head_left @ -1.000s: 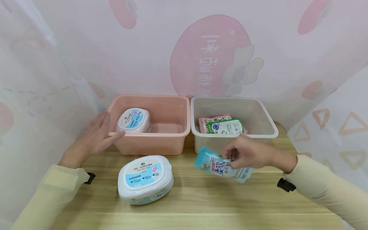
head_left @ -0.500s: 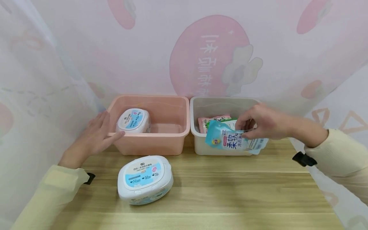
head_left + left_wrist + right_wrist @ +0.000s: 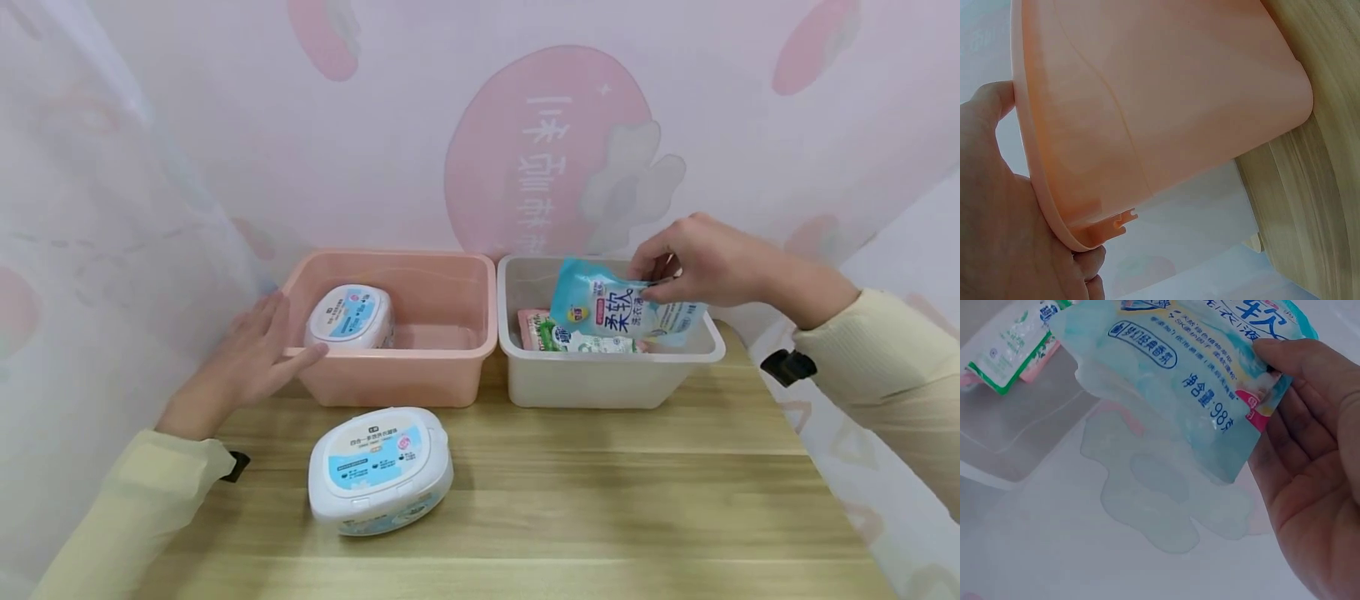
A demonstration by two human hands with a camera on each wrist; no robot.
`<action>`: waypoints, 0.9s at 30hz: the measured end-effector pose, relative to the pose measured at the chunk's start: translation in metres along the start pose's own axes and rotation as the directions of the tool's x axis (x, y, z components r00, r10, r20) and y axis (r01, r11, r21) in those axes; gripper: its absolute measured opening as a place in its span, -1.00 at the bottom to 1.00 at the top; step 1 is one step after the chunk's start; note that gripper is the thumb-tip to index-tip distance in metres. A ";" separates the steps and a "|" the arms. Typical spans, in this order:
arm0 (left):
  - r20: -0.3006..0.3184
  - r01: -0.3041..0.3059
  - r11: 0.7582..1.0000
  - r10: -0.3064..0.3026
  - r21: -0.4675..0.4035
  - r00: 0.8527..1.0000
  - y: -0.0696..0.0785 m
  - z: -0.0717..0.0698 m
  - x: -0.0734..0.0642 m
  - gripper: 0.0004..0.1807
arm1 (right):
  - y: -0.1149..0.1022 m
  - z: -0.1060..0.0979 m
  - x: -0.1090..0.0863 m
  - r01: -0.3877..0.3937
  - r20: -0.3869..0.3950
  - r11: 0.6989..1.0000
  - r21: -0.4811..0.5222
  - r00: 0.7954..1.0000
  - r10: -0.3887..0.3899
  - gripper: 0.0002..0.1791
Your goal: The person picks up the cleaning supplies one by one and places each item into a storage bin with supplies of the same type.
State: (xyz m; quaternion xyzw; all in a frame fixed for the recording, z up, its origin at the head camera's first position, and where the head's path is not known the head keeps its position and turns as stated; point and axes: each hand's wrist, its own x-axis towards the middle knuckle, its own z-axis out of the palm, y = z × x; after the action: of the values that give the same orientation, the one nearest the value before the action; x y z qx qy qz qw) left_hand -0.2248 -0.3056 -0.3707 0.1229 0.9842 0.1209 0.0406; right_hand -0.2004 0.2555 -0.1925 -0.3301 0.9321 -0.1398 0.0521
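Note:
My right hand pinches a blue laundry detergent pouch by its edge, holding it above the grey-white bin. In the right wrist view the thumb presses the pouch from the front, with the fingers behind it. A green-and-white pouch and a pink pouch lie inside that bin. On the left corner of the pink bin rests my left hand, its thumb and fingers lying along the rim in the left wrist view. A white oval tub sits inside the pink bin.
Another white oval tub stands on the wooden table in front of the pink bin. Both bins stand side by side against a printed curtain, which also hangs at the left and right.
My right hand has lifted the blue detergent pouch from over the table in front of the grey-white bin to above it. The left hand has stayed on the pink bin.

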 end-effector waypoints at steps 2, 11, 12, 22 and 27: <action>0.004 0.003 1.000 -0.003 0.001 1.000 0.001 0.000 0.000 0.23 | 0.004 -0.002 0.004 -0.037 -0.003 0.999 -0.010 0.999 0.037 -0.84; 0.021 0.015 1.000 -0.015 0.014 1.000 0.003 0.001 -0.001 0.24 | 0.023 -0.004 0.022 -0.137 -0.007 0.990 -0.032 0.991 0.137 -0.84; 0.024 0.016 1.000 -0.016 0.013 1.000 0.004 0.001 -0.001 0.23 | 0.025 -0.003 0.024 -0.144 -0.007 0.989 -0.034 0.990 0.144 -0.84; 0.009 0.015 1.000 -0.016 0.020 1.000 0.004 0.002 -0.002 0.24 | 0.051 0.008 0.044 -0.159 -0.003 0.986 -0.042 0.987 0.159 -0.88; 0.001 0.022 0.999 -0.022 0.026 1.000 0.006 0.002 -0.004 0.25 | 0.065 0.018 0.054 -0.159 -0.004 0.987 -0.028 0.987 0.159 -0.88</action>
State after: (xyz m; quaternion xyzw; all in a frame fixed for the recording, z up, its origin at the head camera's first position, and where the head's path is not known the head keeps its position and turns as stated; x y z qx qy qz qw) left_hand -0.2190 -0.3006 -0.3707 0.1127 0.9869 0.1077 0.0407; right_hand -0.2782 0.2652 -0.2289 -0.2553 0.9574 -0.1223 0.0575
